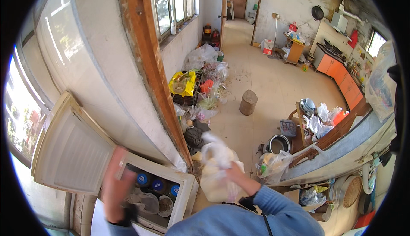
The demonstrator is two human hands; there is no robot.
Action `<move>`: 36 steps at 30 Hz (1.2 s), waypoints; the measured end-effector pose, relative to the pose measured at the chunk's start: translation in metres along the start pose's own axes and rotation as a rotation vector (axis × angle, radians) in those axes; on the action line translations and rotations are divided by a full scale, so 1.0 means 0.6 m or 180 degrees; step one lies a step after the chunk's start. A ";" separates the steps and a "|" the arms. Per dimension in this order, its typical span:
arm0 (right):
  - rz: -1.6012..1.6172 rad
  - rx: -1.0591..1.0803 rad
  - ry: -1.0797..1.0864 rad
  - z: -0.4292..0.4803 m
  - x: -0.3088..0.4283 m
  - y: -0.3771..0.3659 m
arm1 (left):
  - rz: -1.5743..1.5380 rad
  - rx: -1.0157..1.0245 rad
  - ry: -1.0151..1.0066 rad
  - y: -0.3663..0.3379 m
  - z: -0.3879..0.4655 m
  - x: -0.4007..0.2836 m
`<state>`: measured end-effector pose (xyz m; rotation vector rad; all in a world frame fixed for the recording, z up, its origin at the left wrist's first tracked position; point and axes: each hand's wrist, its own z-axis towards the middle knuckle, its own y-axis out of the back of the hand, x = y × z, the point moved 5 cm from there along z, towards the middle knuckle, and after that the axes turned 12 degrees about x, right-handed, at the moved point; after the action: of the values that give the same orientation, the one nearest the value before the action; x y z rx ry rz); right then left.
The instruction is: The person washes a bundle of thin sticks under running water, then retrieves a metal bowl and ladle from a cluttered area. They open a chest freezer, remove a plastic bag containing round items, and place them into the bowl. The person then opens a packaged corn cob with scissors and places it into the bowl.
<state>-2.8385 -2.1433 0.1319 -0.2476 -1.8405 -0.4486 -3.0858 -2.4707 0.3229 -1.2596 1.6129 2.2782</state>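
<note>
My left hand (118, 184), blurred, is raised over the left edge of an open chest freezer (189, 188), with its fingers apart and nothing seen in it. The freezer's white lid (73, 146) stands tilted up at the left. Inside are several blue-capped containers (158, 184), a plastic bag (149, 202) and a round tub (165, 205). To the right of the freezer, my right hand (237, 173) grips the top of a translucent plastic bag (216, 149), which is blurred. A large pale container or filled bag (217, 184) is below that hand; its exact form is unclear.
A wooden door frame (153, 63) rises beyond the freezer. Bags and a yellow bag (189, 82) lie along the wall. Ahead stand a wood stump (248, 102) and a metal pot (278, 144). A plastic bag (275, 165) is at the right, near a low table (299, 124).
</note>
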 end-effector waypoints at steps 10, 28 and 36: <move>0.0063 -0.1045 -0.0534 -0.067 -0.212 0.137 | 0.2808 -0.2151 0.3716 0.518 -0.064 0.220; 0.0953 -0.0683 -0.0469 -0.032 -0.180 0.218 | 0.3166 -0.1183 0.2882 0.068 -0.163 -0.111; 0.0427 -0.0043 -0.0276 0.000 -0.138 0.229 | 0.1128 -0.0373 0.2567 -0.222 -0.144 -0.190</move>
<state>-2.7592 -2.0148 0.0778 -0.4027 -1.8922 -0.3616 -2.8958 -2.4394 0.2882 -2.2948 2.0781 2.1921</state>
